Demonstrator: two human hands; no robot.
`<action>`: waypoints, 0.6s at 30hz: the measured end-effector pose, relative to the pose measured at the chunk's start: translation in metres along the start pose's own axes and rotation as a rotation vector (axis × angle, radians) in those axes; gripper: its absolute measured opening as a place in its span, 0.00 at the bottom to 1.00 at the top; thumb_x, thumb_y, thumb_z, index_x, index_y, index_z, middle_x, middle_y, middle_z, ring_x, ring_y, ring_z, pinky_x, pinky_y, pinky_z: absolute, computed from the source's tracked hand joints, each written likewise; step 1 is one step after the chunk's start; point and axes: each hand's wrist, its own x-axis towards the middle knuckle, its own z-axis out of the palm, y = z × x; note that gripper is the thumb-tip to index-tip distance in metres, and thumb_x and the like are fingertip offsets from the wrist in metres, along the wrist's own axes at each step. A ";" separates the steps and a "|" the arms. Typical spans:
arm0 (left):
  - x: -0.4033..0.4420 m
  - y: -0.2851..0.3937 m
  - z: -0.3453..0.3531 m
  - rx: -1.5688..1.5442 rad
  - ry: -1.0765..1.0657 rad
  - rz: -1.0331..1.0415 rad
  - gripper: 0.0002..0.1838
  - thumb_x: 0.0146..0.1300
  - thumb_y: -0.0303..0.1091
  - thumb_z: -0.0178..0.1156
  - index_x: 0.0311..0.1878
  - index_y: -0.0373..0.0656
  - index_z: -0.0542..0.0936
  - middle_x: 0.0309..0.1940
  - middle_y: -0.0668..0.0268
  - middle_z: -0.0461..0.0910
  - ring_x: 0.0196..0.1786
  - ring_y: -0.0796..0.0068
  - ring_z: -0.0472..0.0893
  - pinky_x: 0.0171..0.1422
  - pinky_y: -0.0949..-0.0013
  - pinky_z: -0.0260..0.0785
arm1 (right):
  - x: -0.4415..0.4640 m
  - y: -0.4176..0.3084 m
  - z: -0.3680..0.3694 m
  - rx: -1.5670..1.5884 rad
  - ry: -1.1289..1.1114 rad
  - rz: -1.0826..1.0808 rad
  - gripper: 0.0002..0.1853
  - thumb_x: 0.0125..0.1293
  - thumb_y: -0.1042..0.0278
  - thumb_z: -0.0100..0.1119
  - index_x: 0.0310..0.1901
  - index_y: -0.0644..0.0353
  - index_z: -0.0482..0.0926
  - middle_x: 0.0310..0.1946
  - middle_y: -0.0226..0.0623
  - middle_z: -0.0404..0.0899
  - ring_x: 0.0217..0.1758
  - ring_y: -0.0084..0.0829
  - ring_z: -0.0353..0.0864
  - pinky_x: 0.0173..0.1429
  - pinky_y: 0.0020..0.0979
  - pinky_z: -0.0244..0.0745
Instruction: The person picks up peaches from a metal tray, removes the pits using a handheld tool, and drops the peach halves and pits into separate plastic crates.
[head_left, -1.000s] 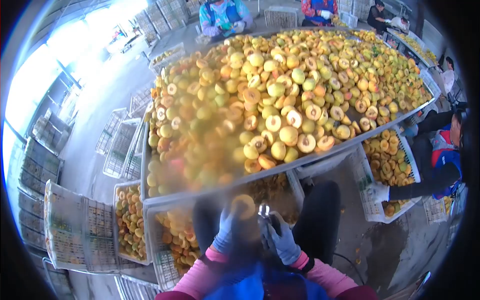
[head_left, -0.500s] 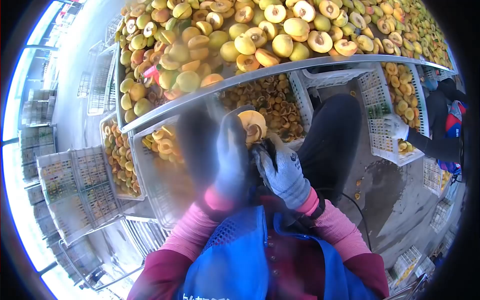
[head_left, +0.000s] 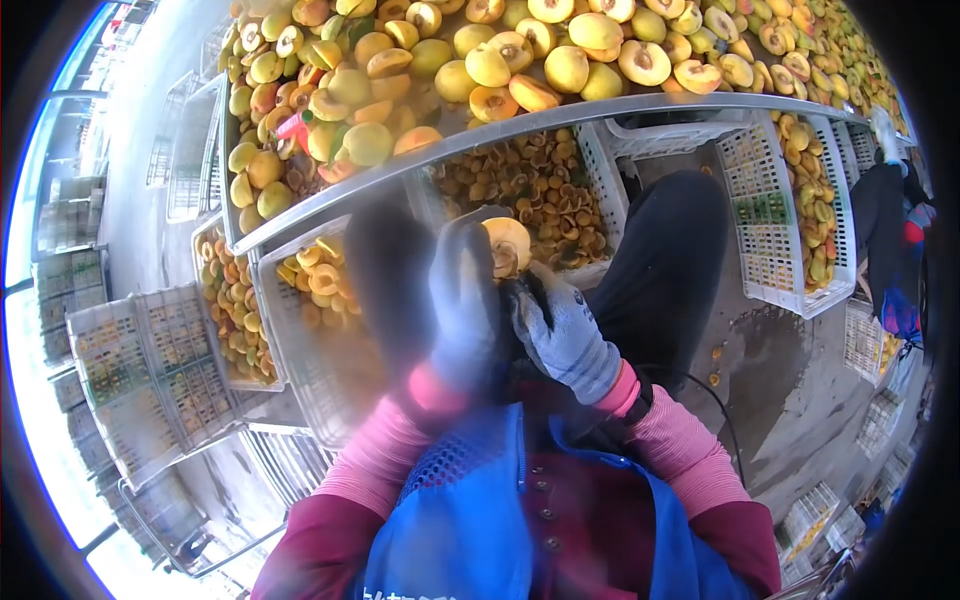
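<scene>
Wrapped in a grey-blue glove, my left hand [head_left: 463, 300] holds a halved yellow peach [head_left: 508, 246], its cut face showing. My right hand [head_left: 572, 335], gloved too, is closed around a dark tool [head_left: 525, 308] whose tip meets the lower edge of the peach half; the tool's shape is largely hidden by the fingers. Both hands are close together above my lap. Beyond them, a crate [head_left: 617, 200] holds many small brown-orange fruit pieces. Whole and halved peaches [head_left: 487, 65] lie heaped on the metal-edged table [head_left: 400, 165].
Crates of fruit stand at the left [head_left: 240, 320] and the right [head_left: 745, 205]. Empty-looking crates [head_left: 150, 375] are stacked at the far left. A co-worker's dark-clothed leg [head_left: 875, 225] shows at the right. A cable [head_left: 725, 420] runs beside my right knee.
First my view tilted down and both hands came together at the peach half. Since then the hands have barely moved. The co-worker's gloved hand has left the right crate and moved up toward the table.
</scene>
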 end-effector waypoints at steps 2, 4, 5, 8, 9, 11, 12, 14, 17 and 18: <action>-0.003 -0.003 -0.001 0.103 -0.039 0.048 0.13 0.69 0.28 0.49 0.53 0.32 0.72 0.44 0.48 0.75 0.40 0.58 0.79 0.42 0.66 0.74 | -0.001 0.002 0.003 0.215 -0.054 0.130 0.12 0.67 0.64 0.51 0.47 0.61 0.71 0.29 0.49 0.77 0.32 0.53 0.77 0.38 0.43 0.72; 0.003 0.000 -0.004 0.052 -0.059 0.075 0.12 0.70 0.30 0.49 0.51 0.32 0.73 0.42 0.50 0.76 0.39 0.60 0.79 0.42 0.67 0.73 | 0.003 -0.013 -0.009 0.593 -0.201 0.594 0.11 0.68 0.64 0.51 0.46 0.60 0.72 0.26 0.43 0.75 0.26 0.47 0.75 0.32 0.39 0.71; 0.007 0.001 -0.005 0.013 -0.075 0.091 0.12 0.70 0.31 0.49 0.50 0.32 0.74 0.41 0.51 0.76 0.38 0.62 0.79 0.42 0.68 0.73 | 0.004 -0.020 -0.012 0.782 -0.274 0.830 0.10 0.69 0.63 0.51 0.45 0.60 0.72 0.24 0.40 0.74 0.23 0.44 0.73 0.29 0.37 0.71; 0.016 0.011 -0.010 -0.188 -0.130 0.043 0.12 0.70 0.33 0.49 0.48 0.33 0.75 0.38 0.56 0.77 0.37 0.68 0.78 0.42 0.70 0.71 | -0.005 -0.005 -0.004 0.903 -0.365 0.702 0.23 0.70 0.43 0.44 0.41 0.59 0.72 0.19 0.32 0.68 0.11 0.23 0.59 0.13 0.25 0.55; 0.015 0.013 -0.012 -0.261 -0.137 -0.049 0.13 0.70 0.33 0.50 0.48 0.34 0.75 0.37 0.58 0.78 0.37 0.71 0.77 0.42 0.71 0.71 | -0.006 -0.003 -0.004 0.994 -0.417 0.709 0.26 0.71 0.39 0.42 0.40 0.59 0.72 0.18 0.30 0.66 0.09 0.19 0.57 0.10 0.22 0.53; 0.013 0.012 -0.010 -0.309 -0.144 -0.138 0.13 0.70 0.35 0.49 0.48 0.36 0.76 0.35 0.63 0.78 0.37 0.78 0.76 0.43 0.72 0.69 | -0.003 0.000 -0.009 1.339 -0.582 0.860 0.28 0.70 0.37 0.40 0.38 0.58 0.71 0.18 0.29 0.65 0.10 0.18 0.57 0.11 0.21 0.53; 0.015 0.010 -0.010 -0.270 -0.180 -0.058 0.13 0.70 0.36 0.50 0.49 0.36 0.76 0.35 0.62 0.78 0.37 0.77 0.76 0.44 0.72 0.70 | -0.003 0.006 -0.006 1.575 -0.656 0.874 0.27 0.71 0.37 0.40 0.39 0.59 0.71 0.18 0.29 0.65 0.10 0.18 0.57 0.11 0.21 0.53; 0.014 0.004 -0.011 -0.216 -0.215 0.033 0.15 0.70 0.38 0.50 0.49 0.36 0.76 0.35 0.62 0.79 0.37 0.77 0.76 0.43 0.72 0.70 | -0.006 0.021 0.004 2.049 -0.801 0.886 0.27 0.72 0.39 0.39 0.39 0.60 0.71 0.19 0.29 0.65 0.11 0.18 0.58 0.11 0.20 0.52; 0.009 -0.002 -0.008 -0.205 -0.185 -0.079 0.17 0.70 0.43 0.50 0.49 0.38 0.77 0.34 0.62 0.79 0.36 0.76 0.76 0.42 0.72 0.69 | -0.007 0.022 0.009 2.200 -0.821 0.819 0.28 0.72 0.40 0.38 0.45 0.62 0.72 0.20 0.30 0.66 0.13 0.16 0.60 0.10 0.19 0.56; 0.007 -0.002 -0.009 -0.390 -0.226 -0.276 0.19 0.70 0.46 0.49 0.50 0.38 0.76 0.34 0.63 0.78 0.35 0.76 0.76 0.42 0.73 0.69 | -0.008 0.023 0.010 2.229 -0.813 0.814 0.29 0.72 0.39 0.38 0.47 0.62 0.72 0.20 0.29 0.66 0.13 0.16 0.61 0.10 0.19 0.57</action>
